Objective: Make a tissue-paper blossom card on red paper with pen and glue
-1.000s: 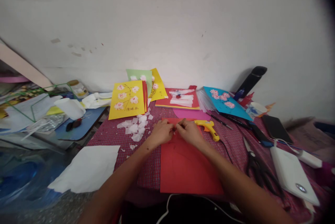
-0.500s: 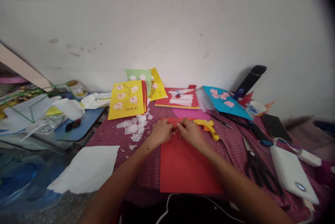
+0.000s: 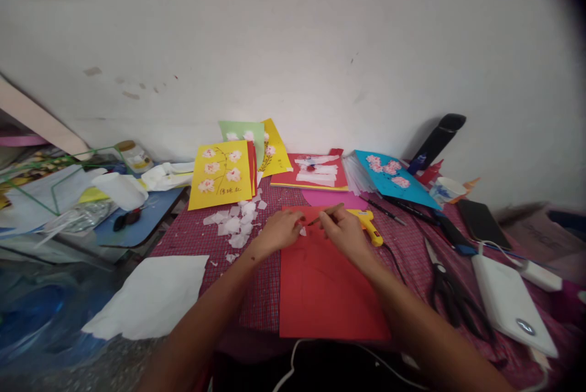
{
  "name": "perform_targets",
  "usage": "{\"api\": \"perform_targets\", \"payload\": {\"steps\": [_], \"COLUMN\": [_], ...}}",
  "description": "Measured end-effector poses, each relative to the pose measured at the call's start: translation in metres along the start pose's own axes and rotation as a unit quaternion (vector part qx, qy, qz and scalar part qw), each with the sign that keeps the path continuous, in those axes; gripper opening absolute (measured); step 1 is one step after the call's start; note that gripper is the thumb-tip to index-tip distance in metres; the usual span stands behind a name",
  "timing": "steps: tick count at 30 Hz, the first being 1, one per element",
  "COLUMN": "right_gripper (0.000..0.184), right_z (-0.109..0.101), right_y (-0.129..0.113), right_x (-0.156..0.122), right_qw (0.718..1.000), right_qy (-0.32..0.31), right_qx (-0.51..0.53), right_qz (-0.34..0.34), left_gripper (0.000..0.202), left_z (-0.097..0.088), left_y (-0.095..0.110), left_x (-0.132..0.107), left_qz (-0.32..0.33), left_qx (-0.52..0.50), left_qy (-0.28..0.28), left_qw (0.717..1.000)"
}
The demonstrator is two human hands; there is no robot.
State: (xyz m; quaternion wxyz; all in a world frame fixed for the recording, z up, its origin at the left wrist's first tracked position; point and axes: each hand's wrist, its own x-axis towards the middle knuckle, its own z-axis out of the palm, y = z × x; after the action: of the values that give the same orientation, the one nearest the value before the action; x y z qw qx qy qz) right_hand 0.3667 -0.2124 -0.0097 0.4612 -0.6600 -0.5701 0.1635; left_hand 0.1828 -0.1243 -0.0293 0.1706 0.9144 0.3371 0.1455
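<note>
Fingers of your right hand (image 3: 344, 234) are gripping a thin brown stick (image 3: 325, 214), which is slanting down with its narrow end pointing toward your left hand (image 3: 282, 231). Your left fingers are bending close together over the upper left part of the red sheet (image 3: 333, 294), and a small white scrap (image 3: 303, 231) is showing right at their tips; you cannot tell from this view whether they are pinching it or only touching it. Your two hands are staying apart by a narrow gap, with the stick's end lying within it.

The red sheet is lying flat in front of you on the checked cloth (image 3: 256, 294), with your right forearm crossing above its right side. Just beyond your right hand, a yellow glue gun (image 3: 374, 231) is lying partly hidden, its dark cord running down to the right. To the left of your left hand, white paper squares (image 3: 238, 225) are lying in a loose heap, and nearer to you a large white sheet (image 3: 151, 294) is hanging past the table's left edge.

Toward the wall, a yellow card (image 3: 220, 175) with pale flowers is leaning at a tilt, white strips (image 3: 318, 176) are resting on red cards (image 3: 282, 179), and a blue card (image 3: 405, 187) is slanting farther right. Black scissors (image 3: 453, 297) are lying near your right forearm.
</note>
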Motion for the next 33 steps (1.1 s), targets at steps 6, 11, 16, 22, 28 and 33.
{"api": "perform_targets", "payload": {"steps": [6, 11, 16, 22, 28, 33], "right_gripper": [0.021, 0.022, 0.021, 0.021, 0.023, 0.023], "right_z": [-0.011, -0.001, 0.007, 0.01, 0.011, 0.01], "right_y": [-0.002, 0.002, 0.005, 0.008, 0.015, 0.019], "right_x": [-0.016, -0.015, -0.012, -0.008, -0.008, -0.009], "right_qw": [0.998, 0.993, 0.992, 0.996, 0.996, 0.996], "right_qy": [-0.055, -0.099, -0.111, -0.093, -0.084, -0.082], "right_qx": [-0.017, -0.062, -0.051, 0.012, 0.034, 0.042], "right_qz": [-0.021, -0.028, -0.026, -0.008, 0.005, 0.003], "left_gripper": [0.031, 0.031, 0.03, 0.024, 0.023, 0.024], "left_z": [-0.005, -0.005, -0.006, -0.002, -0.001, -0.001], "left_y": [-0.013, -0.007, -0.002, -0.003, 0.0, -0.002], "left_x": [-0.003, -0.008, -0.008, -0.008, -0.009, -0.011], "left_qz": [0.005, -0.001, 0.004, 0.01, 0.001, 0.006], "left_qx": [-0.053, -0.016, -0.004, 0.019, 0.043, 0.035], "left_qy": [0.006, -0.011, -0.012, -0.012, -0.017, -0.013], "left_qw": [0.999, 1.0, 1.0, 1.0, 0.999, 0.999]}}
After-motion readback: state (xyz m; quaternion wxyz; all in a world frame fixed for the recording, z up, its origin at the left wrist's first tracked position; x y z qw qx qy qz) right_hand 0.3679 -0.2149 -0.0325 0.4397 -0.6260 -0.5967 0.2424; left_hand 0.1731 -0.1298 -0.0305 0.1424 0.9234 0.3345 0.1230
